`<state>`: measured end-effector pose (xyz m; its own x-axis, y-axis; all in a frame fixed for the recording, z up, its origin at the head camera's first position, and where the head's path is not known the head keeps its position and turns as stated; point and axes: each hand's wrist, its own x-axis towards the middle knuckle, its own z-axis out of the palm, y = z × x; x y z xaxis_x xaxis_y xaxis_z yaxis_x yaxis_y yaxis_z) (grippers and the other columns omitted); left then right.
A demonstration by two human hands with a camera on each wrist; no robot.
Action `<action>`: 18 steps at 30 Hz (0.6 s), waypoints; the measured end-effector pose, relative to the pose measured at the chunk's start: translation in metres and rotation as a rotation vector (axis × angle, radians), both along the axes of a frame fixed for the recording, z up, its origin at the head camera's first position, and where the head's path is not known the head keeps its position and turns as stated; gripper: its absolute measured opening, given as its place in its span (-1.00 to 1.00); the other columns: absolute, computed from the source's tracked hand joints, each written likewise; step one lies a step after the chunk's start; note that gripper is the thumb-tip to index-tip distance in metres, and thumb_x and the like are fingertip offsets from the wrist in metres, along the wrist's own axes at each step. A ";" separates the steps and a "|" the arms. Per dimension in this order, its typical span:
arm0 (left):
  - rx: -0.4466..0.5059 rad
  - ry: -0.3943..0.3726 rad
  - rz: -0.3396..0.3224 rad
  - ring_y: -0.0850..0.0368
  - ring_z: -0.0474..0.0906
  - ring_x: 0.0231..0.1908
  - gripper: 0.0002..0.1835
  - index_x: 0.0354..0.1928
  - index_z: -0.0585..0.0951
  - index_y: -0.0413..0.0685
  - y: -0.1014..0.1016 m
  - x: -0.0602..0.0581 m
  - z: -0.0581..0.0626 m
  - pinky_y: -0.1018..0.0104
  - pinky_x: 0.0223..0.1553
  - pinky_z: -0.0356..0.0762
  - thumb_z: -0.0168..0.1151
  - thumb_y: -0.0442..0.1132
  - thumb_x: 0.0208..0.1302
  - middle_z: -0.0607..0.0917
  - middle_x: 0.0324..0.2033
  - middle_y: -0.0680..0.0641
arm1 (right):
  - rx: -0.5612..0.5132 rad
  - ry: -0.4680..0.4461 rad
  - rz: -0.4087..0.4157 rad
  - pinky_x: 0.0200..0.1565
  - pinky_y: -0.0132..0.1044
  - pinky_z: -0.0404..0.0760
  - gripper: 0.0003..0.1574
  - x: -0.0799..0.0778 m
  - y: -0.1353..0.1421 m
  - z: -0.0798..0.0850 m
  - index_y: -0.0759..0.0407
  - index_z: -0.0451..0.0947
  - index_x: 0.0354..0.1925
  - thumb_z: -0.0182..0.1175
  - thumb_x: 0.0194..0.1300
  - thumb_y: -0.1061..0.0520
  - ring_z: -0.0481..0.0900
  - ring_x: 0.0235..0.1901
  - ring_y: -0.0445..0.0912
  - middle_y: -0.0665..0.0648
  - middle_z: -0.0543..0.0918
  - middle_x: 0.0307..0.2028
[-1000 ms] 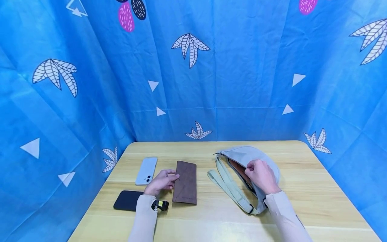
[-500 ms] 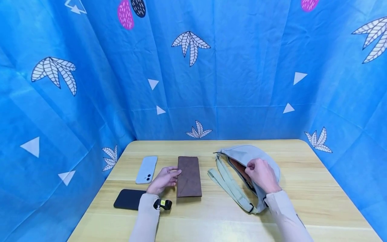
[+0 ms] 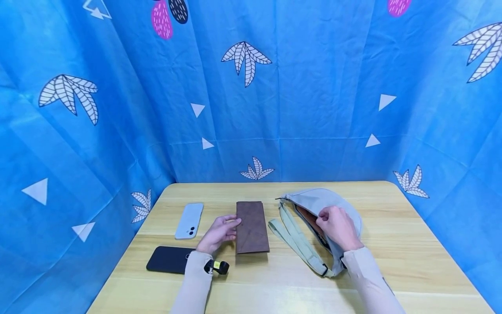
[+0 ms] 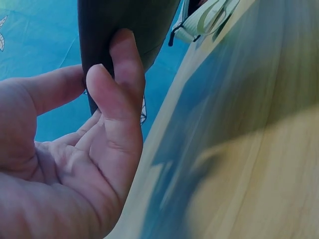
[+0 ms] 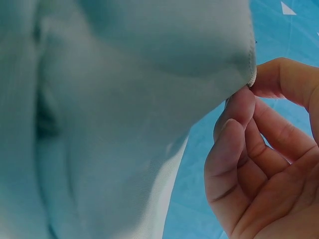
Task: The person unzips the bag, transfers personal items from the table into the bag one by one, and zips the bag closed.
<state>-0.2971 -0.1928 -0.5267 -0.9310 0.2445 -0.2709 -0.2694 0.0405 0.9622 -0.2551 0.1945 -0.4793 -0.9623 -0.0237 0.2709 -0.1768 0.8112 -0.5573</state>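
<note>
Pinching firmly seems wise: the left hand [image 3: 218, 233] is gripping the wallet [image 3: 252, 229] edgewise, the right hand [image 3: 339, 227] the bag [image 3: 323, 199] by its lip.

No lettering, brand or number legible in any view. Small yellow label [image 3: 217, 264] on the black wrist band [image 3: 223, 267], left side; any print on it too small to read. Blue curtain [image 3: 321, 87] carries pictorial marks: white triangles [image 3: 386, 101], outlined leaf sprays [image 3: 248, 65], speckled pink ovals [image 3: 162, 20].
</note>
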 end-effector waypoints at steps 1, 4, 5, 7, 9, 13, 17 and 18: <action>0.003 -0.001 0.000 0.37 0.51 -0.57 -0.37 0.42 0.33 -0.39 0.001 0.000 0.000 0.53 -0.44 0.61 0.26 -0.21 0.46 0.61 -0.33 0.15 | -0.001 0.001 0.002 -0.47 -0.31 0.41 -0.85 0.000 0.000 0.000 0.08 0.69 -0.48 0.24 0.14 0.27 0.43 -0.55 -0.15 -0.03 0.61 -0.58; 0.019 0.001 0.000 0.36 0.53 -0.57 -0.39 0.40 0.34 -0.40 0.003 0.000 0.000 0.53 -0.43 0.63 0.26 -0.21 0.46 0.60 -0.33 0.15 | -0.002 0.006 0.006 -0.48 -0.31 0.41 -0.85 0.000 0.000 -0.001 0.09 0.69 -0.48 0.24 0.14 0.28 0.43 -0.55 -0.15 -0.03 0.62 -0.58; 0.028 0.001 -0.001 0.36 0.54 -0.57 -0.40 0.39 0.34 -0.40 0.004 0.000 0.000 0.52 -0.42 0.63 0.26 -0.22 0.47 0.60 -0.34 0.15 | -0.003 0.006 0.005 -0.48 -0.31 0.40 -0.85 0.000 0.000 -0.001 0.09 0.69 -0.49 0.24 0.14 0.28 0.42 -0.55 -0.15 -0.03 0.61 -0.59; 0.044 0.003 -0.008 0.35 0.54 -0.57 -0.41 0.38 0.34 -0.41 0.006 0.000 0.000 0.51 -0.41 0.65 0.25 -0.23 0.47 0.60 -0.33 0.15 | -0.002 0.011 0.003 -0.48 -0.31 0.40 -0.84 -0.001 0.000 0.000 0.09 0.69 -0.49 0.24 0.13 0.29 0.42 -0.56 -0.14 -0.03 0.60 -0.59; 0.059 0.005 -0.008 0.35 0.54 -0.56 -0.42 0.37 0.34 -0.42 0.008 0.001 0.000 0.50 -0.39 0.65 0.24 -0.24 0.47 0.60 -0.33 0.14 | 0.002 0.014 0.004 -0.49 -0.31 0.38 -0.84 -0.001 0.000 0.000 0.09 0.67 -0.50 0.23 0.13 0.29 0.41 -0.56 -0.14 -0.03 0.59 -0.60; 0.079 0.001 -0.004 0.35 0.54 -0.56 -0.44 0.36 0.35 -0.41 0.016 0.001 0.001 0.50 -0.38 0.65 0.23 -0.23 0.48 0.60 -0.35 0.14 | 0.004 0.016 0.005 -0.49 -0.31 0.37 -0.82 -0.001 0.000 0.000 0.07 0.66 -0.52 0.22 0.13 0.29 0.40 -0.57 -0.14 -0.03 0.58 -0.61; 0.098 -0.002 -0.013 0.35 0.55 -0.54 -0.46 0.34 0.37 -0.39 0.027 0.000 0.002 0.49 -0.38 0.66 0.24 -0.23 0.47 0.61 -0.35 0.14 | 0.004 0.013 0.002 -0.47 -0.30 0.41 -0.83 -0.001 0.000 0.000 0.08 0.69 -0.49 0.22 0.14 0.28 0.42 -0.55 -0.15 -0.03 0.62 -0.58; 0.103 -0.004 -0.016 0.35 0.55 -0.54 -0.46 0.34 0.37 -0.39 0.030 0.000 0.003 0.49 -0.38 0.66 0.24 -0.22 0.47 0.61 -0.35 0.14 | 0.004 0.013 0.000 -0.47 -0.30 0.43 -0.83 -0.001 0.000 -0.001 0.08 0.70 -0.48 0.23 0.14 0.28 0.43 -0.55 -0.15 -0.03 0.63 -0.57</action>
